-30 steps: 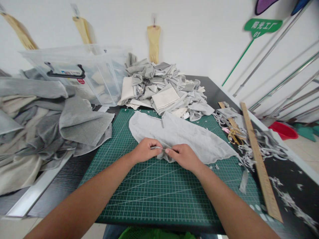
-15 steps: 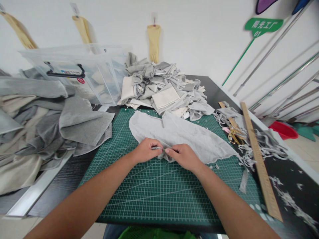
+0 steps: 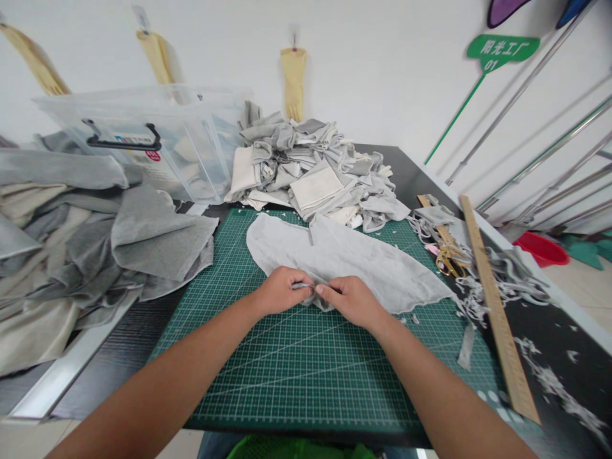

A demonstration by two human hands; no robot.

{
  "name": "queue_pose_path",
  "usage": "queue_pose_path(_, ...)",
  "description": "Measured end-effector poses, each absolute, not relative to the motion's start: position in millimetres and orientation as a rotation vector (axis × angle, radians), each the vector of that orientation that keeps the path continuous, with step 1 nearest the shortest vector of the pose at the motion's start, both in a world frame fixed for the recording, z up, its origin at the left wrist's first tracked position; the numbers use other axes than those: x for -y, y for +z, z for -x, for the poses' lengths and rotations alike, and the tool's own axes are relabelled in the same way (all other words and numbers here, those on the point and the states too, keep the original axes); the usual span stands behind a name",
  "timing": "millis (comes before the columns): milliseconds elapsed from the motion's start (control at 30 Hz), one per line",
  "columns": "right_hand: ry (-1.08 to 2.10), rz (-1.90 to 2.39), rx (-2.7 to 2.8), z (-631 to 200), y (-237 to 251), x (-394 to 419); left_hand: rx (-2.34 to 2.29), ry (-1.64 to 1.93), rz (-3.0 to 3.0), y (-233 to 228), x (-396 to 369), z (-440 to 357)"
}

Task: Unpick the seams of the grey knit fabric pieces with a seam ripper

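Observation:
A light grey piece of cloth [image 3: 354,255] lies spread over the green cutting mat [image 3: 296,376], with a slit in its far edge. My left hand [image 3: 284,290] pinches the cloth's near edge between thumb and fingers. Close beside it, my right hand [image 3: 351,298] pinches the same edge, its thumb almost touching the left one. A small gathered fold of the cloth shows between and below the fingertips. The exact spot where the fingers meet is partly hidden.
Behind the mat rises a heap of folded grey and cream cloths [image 3: 315,172]. At left are a clear plastic box [image 3: 167,159] and a pile of grey fabric [image 3: 90,248]. To the right lie a wooden ruler [image 3: 500,312], gold-handled scissors [image 3: 447,261] and fabric scraps [image 3: 478,296].
Both hands keep their pinch on the cloth's near edge. The fingertips have shifted slightly, and the small fold under them has changed shape. The rest of the cloth lies the same.

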State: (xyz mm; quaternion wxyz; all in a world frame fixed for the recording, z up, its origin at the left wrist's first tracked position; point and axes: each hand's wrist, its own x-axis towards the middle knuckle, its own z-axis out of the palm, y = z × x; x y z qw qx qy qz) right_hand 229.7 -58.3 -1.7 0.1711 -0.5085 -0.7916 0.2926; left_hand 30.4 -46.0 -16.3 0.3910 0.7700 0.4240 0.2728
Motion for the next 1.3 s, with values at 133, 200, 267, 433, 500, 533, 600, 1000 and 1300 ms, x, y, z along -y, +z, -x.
queue_pose_path(133, 0.836, 1.456, 2.242, -229.8, -2.4, 57.5, -1.069, 0.685, -1.982, -15.6, 45.6, -30.9)
queue_pose_path(200, 0.838, 1.461, 2.240, -229.9, -2.7, 57.3, -1.069, 0.685, -1.990, -15.7, 45.9, -31.0)
queue_pose_path(267, 0.841, 1.465, 2.237, -229.9, -3.1, 57.3, -1.067, 0.685, -1.999, -16.1, 46.5, -31.2)
queue_pose_path(433, 0.862, 1.469, 2.222, -230.0, -4.1, 57.5, -1.055, 0.660, -2.024, -16.8, 48.4, -32.6)
queue_pose_path(500, 0.869, 1.470, 2.215, -230.6, -4.5, 57.4, -1.058, 0.668, -2.017, -16.7, 48.5, -32.6)
queue_pose_path(533, 0.875, 1.471, 2.212, -231.0, -4.5, 57.3, -1.057, 0.675, -2.007, -16.5, 48.4, -32.3)
queue_pose_path(600, 0.893, 1.473, 2.201, -232.0, -4.5, 56.8, -1.052, 0.694, -1.973, -15.6, 48.0, -30.8)
queue_pose_path(1000, 0.945, 1.452, 2.184, -233.5, -3.8, 56.3, -1.000, 0.728, -1.805, -10.7, 43.0, -18.9)
queue_pose_path(1300, 0.969, 1.440, 2.163, -233.5, -2.3, 56.9, -1.060, 0.737, -1.758, -14.3, 44.0, -24.5)
